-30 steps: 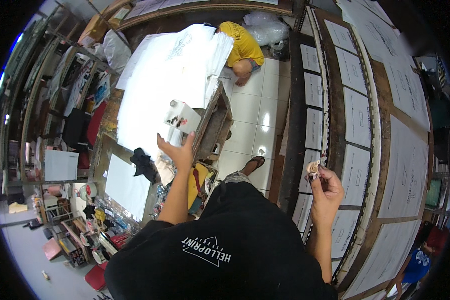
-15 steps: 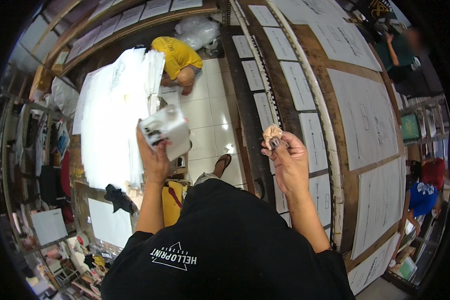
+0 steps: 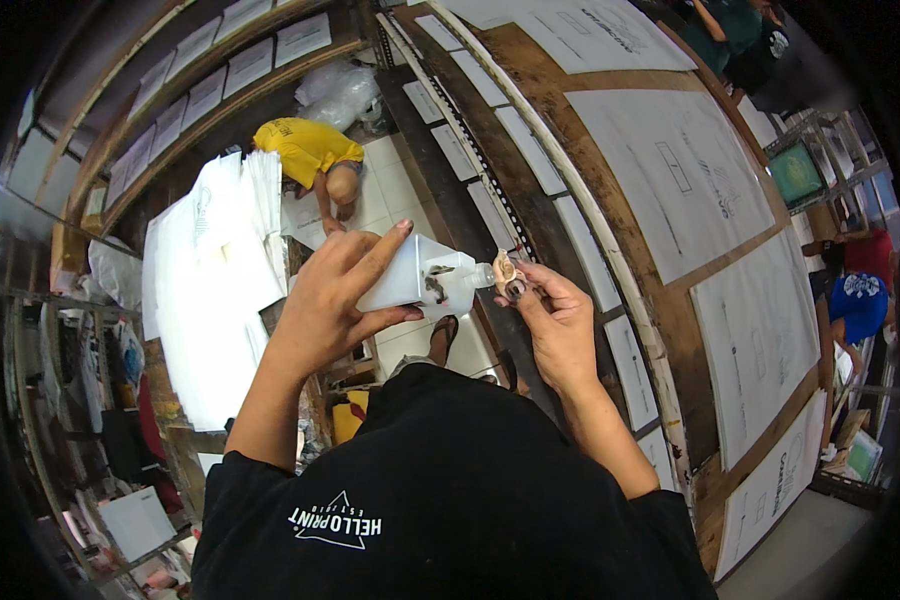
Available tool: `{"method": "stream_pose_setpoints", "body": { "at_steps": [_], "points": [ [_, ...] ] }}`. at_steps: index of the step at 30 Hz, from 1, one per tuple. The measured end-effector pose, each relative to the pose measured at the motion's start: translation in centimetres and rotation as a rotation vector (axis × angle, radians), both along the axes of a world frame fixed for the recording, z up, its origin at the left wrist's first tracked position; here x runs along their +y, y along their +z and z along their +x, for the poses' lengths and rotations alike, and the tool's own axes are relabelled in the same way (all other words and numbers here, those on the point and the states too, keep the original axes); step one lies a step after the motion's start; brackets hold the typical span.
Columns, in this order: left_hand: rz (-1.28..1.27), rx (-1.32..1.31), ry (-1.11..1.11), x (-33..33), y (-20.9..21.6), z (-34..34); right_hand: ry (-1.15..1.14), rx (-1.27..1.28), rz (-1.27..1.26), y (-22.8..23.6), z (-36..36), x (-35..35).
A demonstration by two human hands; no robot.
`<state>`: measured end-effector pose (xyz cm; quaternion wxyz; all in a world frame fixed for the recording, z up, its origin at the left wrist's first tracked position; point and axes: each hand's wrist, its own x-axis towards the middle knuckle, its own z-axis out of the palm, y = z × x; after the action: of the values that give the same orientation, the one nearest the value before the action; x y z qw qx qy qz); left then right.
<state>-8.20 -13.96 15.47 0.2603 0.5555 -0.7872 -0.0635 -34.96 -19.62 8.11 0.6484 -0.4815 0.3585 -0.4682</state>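
A translucent white plastic bottle (image 3: pixel 438 278) lies tipped on its side in front of me, its neck pointing right. My left hand (image 3: pixel 345 290) grips its base end, one finger stretched along the top and the thumb below. The bottle's mouth meets a crumpled beige cloth (image 3: pixel 507 268), and dark smudges mark its side. My right hand (image 3: pixel 552 318) pinches that cloth between thumb and fingers. Something small and dark sits at the thumb tip, too small to name.
A stack of white sheets (image 3: pixel 210 290) stands at left. Long tables with printed sheets (image 3: pixel 760 335) run along the right. A person in a yellow shirt (image 3: pixel 305 150) crouches ahead; other people are at the far right. Tiled floor (image 3: pixel 375 190) shows between.
The bottle has moved right and been tipped sideways, its mouth now against the cloth. My right hand has shifted slightly left. The view has turned a little to the right.
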Motion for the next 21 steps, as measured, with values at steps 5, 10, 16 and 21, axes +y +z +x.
{"method": "stream_pose_setpoints", "body": {
  "at_steps": [5,10,16,21],
  "points": [
    [0.045,-0.130,-0.043,-0.6,2.3,-0.8,-0.018,-0.034,0.008,-1.1,-0.2,0.8],
    [0.140,-0.239,-0.051,-1.1,4.4,-1.8,-0.003,-0.010,0.037,-1.5,-0.3,1.4],
    [0.162,-0.307,-0.059,-1.3,4.9,-2.1,-0.005,0.107,-0.008,-2.1,-0.3,1.5],
    [0.192,-0.229,-0.057,-1.2,4.3,-1.5,-0.024,0.323,-0.165,-1.2,-0.1,1.4]
  ]
}}
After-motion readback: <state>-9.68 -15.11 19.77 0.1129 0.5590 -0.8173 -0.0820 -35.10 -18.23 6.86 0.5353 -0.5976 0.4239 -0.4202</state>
